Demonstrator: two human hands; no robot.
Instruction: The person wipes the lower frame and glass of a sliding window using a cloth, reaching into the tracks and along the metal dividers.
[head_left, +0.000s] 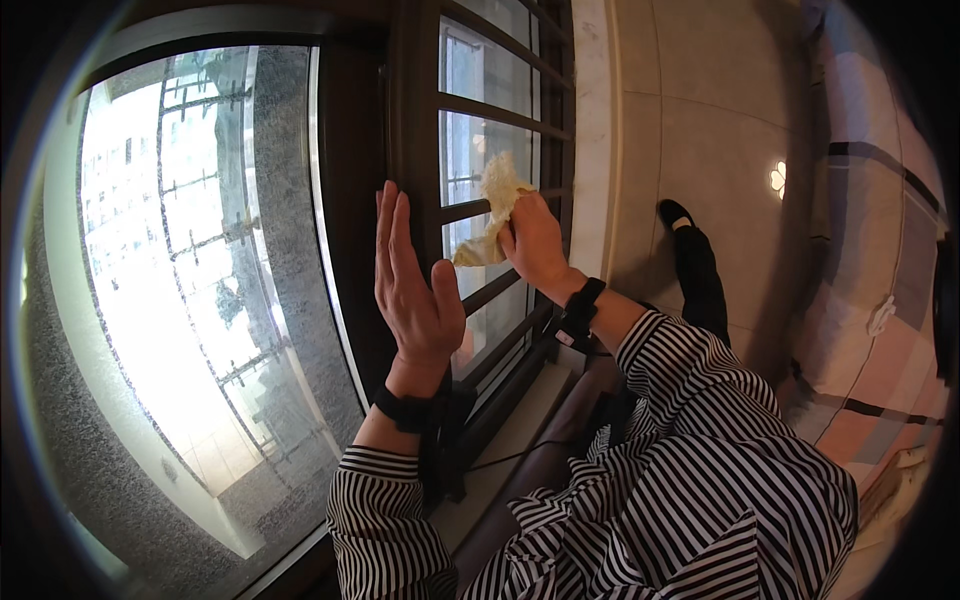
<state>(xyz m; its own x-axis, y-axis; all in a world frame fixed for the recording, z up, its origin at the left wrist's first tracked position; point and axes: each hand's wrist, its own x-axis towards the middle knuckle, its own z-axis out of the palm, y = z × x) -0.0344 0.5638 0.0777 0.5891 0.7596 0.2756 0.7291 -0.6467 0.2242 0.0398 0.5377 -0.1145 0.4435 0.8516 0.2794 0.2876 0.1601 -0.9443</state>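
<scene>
My right hand (535, 244) grips a pale yellow cloth (501, 196), whose loose ends stick out above and to the left of my fingers. The cloth lies over a dark horizontal window bar (465, 211); whether it touches the glass behind, I cannot tell. My left hand (415, 289) is held flat with the thumb apart, nothing in it, against or close to the dark window frame (412, 97). Glass panes (480, 139) show between the bars. Both wrists wear black bands.
A large glass pane (285, 187) stands at the left. A pale sill edge (596, 150) runs beside the barred window, with a tiled floor (705, 150) below. A bed with checked bedding (870, 262) is at the right. A thin black cable (517, 454) crosses the ledge near my body.
</scene>
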